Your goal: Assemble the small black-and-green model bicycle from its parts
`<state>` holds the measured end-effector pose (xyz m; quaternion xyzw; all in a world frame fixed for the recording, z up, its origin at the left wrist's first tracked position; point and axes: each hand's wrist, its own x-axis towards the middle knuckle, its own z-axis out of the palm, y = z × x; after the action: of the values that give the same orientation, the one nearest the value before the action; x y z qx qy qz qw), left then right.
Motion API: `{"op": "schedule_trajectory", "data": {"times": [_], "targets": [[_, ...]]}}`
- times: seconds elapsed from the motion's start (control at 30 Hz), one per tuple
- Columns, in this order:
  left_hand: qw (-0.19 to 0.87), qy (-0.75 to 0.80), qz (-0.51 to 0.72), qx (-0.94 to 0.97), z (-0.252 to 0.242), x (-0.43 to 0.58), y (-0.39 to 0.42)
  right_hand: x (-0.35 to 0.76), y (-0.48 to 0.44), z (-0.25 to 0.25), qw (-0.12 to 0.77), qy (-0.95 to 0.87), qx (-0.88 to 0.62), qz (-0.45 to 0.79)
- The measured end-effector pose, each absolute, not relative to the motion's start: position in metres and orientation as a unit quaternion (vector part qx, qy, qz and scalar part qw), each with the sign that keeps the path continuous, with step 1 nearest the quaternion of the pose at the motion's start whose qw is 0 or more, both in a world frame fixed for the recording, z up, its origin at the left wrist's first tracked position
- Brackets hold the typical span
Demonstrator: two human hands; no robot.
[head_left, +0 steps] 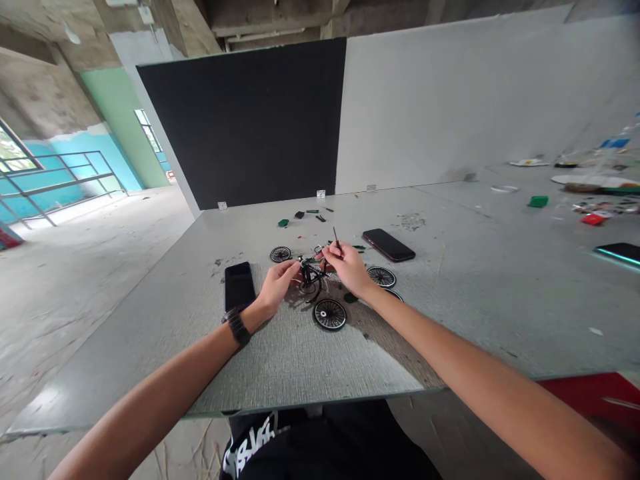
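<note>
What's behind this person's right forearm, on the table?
Beyond the right forearm lies a spoked wheel. Beside it, the edge of what looks like a second wheel peeks out; the forearm covers the rest, and anything else there is hidden.

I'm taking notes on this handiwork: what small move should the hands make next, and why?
Probably turn the slim tool in the right hand toward the miniature bicycle. The left hand already seems to steady the bicycle, while the tool's exposed end points upward, away from it.
</note>
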<state>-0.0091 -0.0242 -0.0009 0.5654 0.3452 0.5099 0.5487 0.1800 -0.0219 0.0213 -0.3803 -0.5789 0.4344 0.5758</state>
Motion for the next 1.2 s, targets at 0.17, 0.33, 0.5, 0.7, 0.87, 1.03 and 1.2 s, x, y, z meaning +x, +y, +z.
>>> {"op": "schedule_trajectory", "data": {"times": [0.17,0.33,0.5,0.7,0.87,1.03,1.2], "targets": [[0.546,0.343,0.499,0.579,0.002,-0.009,-0.026,0.18,-0.021,0.02,0.576,-0.582,-0.382,0.429],[0.536,0.343,0.494,0.592,-0.001,-0.008,-0.024,0.181,-0.02,0.019,0.574,-0.586,-0.381,0.426],[0.504,0.35,0.496,0.615,-0.006,-0.009,-0.02,0.18,-0.02,0.019,0.568,-0.587,-0.385,0.429],[0.505,0.356,0.492,0.613,-0.005,-0.009,-0.021,0.181,-0.021,0.02,0.569,-0.587,-0.381,0.431],[0.524,0.355,0.486,0.603,-0.002,-0.009,-0.025,0.182,-0.021,0.02,0.559,-0.609,-0.392,0.403],[0.52,0.329,0.476,0.628,-0.001,-0.011,-0.026,0.18,-0.021,0.022,0.562,-0.637,-0.378,0.368],[0.505,0.326,0.477,0.642,-0.003,-0.012,-0.023,0.176,-0.026,0.029,0.565,-0.646,-0.365,0.362]]}}
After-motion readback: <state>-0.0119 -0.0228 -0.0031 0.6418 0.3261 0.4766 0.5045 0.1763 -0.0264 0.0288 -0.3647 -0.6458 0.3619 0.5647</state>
